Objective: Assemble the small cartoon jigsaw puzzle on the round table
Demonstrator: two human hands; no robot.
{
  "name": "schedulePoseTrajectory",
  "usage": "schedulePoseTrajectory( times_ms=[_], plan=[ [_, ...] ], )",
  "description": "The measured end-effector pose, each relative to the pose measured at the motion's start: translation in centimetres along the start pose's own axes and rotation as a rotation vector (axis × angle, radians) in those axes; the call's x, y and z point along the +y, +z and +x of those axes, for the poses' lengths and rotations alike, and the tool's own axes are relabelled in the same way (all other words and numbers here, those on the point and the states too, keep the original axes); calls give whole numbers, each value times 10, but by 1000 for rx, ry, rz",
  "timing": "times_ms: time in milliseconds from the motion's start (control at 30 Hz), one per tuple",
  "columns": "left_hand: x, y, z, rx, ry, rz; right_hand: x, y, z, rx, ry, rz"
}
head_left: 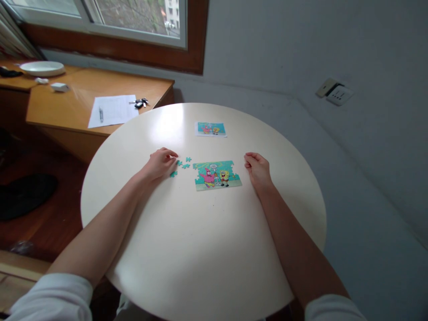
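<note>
A partly joined jigsaw puzzle (217, 176) with pink and yellow cartoon figures on a teal ground lies flat on the round white table (207, 249). Its left edge and upper right corner show gaps. Several loose teal puzzle pieces (186, 166) are scattered to its left. My left hand (162, 162) rests beside these pieces, fingers loosely bent and apart, with nothing visible in them. Right of the puzzle, apart from it, my right hand (259, 169) has its fingers curled against the thumb; whatever may be between them is hidden.
A small printed picture (210, 129) of the same scene lies behind the puzzle. On the wooden desk (80, 84) at the left are a paper sheet (113, 109), a pen, keys (141, 103), a small white box and a white round object (42, 68). A wall stands at the right.
</note>
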State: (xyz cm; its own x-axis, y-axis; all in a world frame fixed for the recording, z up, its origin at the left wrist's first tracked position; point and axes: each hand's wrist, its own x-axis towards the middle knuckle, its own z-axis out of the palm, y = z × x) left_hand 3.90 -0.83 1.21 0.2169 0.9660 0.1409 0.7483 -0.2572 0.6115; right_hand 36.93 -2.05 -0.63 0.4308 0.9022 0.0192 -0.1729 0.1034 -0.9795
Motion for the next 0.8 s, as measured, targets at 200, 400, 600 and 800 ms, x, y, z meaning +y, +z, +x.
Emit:
schedulePoseTrajectory(
  times_ms=[200,400,600,800],
  plan=[
    [9,-3,-3,-15,-39,81,-2,0,-2,-1,2,-37],
    [13,-3,-3,-68,-23,77,-3,1,-3,4,11,-13],
    [13,-3,-2,-110,-20,61,-3,1,-2,15,22,6],
    [15,-2,-2,-99,-6,52,-3,0,-2,4,17,-35]
  ],
)
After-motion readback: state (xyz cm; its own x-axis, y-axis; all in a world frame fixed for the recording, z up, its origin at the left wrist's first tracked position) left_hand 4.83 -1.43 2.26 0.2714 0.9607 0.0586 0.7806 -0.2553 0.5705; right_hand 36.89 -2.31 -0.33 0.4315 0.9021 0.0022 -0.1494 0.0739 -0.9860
